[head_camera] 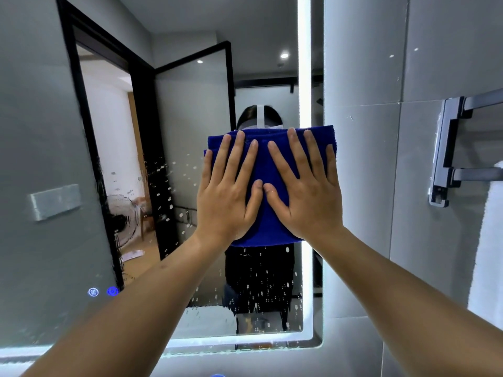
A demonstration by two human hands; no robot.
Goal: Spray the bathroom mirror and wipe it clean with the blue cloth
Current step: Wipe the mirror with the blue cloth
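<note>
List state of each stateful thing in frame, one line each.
blue cloth: folded, pressed flat on the mirror under both hands
mirror: wet, droplets left of and below the cloth
mirror edge light: lit
mirror touch buttons: glowing blue
left hand: open, fingers straight on the cloth
right hand: open, fingers straight on the cloth
towel rack: wall-mounted, white towel hanging below

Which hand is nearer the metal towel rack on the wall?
Right. The right hand presses the blue cloth at the mirror's lit right edge, on the side of the towel rack; the left hand lies flat beside it, farther away.
</note>
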